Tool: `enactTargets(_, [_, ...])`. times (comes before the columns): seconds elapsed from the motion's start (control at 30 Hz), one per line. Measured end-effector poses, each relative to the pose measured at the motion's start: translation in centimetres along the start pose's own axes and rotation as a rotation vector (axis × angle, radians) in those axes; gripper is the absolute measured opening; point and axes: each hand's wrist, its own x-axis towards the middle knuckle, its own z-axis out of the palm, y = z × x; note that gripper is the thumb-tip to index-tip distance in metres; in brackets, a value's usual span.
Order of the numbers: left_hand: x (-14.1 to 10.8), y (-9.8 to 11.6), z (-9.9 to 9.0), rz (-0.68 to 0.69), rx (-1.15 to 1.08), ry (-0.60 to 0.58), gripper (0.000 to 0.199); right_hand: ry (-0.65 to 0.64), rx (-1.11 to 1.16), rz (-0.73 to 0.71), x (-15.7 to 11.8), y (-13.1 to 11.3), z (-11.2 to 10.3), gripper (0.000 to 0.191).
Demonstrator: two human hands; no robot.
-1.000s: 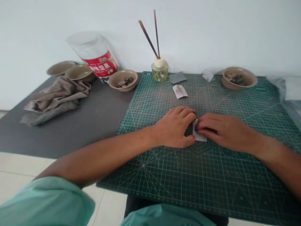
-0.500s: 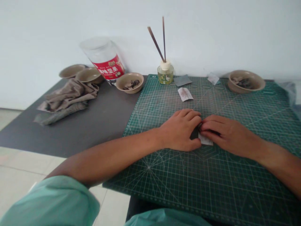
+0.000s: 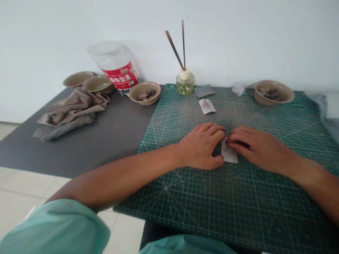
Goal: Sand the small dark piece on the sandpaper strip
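On the green cutting mat (image 3: 185,197) lies a small whitish, smudged sheet of what looks like sandpaper (image 3: 229,155). My left hand (image 3: 203,146) rests at its left edge, thumb and curved fingers holding it down. My right hand (image 3: 261,148) is closed in a pinch over the upper right of the sheet. A small dark piece (image 3: 227,141) shows at its fingertips, mostly hidden by them. Behind the hands lie a curled whitish sheet (image 3: 207,106) with a brown smudge and a flat grey sheet (image 3: 204,91).
A bowl of small brown pieces (image 3: 145,98) stands left of the mat, another bowl (image 3: 274,100) at its back right. A reed diffuser (image 3: 185,84), a clear jar (image 3: 116,67) and a brown cloth (image 3: 76,106) are farther back. A wall (image 3: 225,42) bounds the table behind.
My right hand has shifted slightly up and away from the left hand. More of the whitish sheet shows between them. The whole view has moved slightly.
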Motion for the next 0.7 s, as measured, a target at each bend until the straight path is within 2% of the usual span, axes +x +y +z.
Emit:
enactTargets(0.17, [0.0,0.0,0.0,-0.006,-0.015,-0.007,0.054,-0.171,0.107,-0.067,-0.5,-0.2,-0.8,0.019])
enactTargets(0.27, [0.0,0.0,0.1,0.003,-0.017,-0.004,0.053,-0.094,0.073,-0.086,-0.2,-0.3,0.0,0.018])
enactTargets(0.37, [0.0,-0.1,0.1,0.006,-0.006,-0.002,0.053,-0.006,-0.032,-0.039,0.2,0.1,0.1,0.019])
enactTargets(0.43, [0.0,0.0,0.0,0.001,0.002,-0.002,0.053,-0.042,-0.032,-0.028,0.2,0.3,-0.3,0.019])
enactTargets(0.57, [0.1,0.0,0.0,0.012,0.006,0.0,0.056,-0.195,0.076,-0.089,-0.3,-0.1,-0.9,0.02])
enactTargets(0.7, [0.0,-0.1,0.1,0.018,0.009,0.002,0.055,-0.073,0.014,-0.076,0.0,0.1,-0.3,0.02])
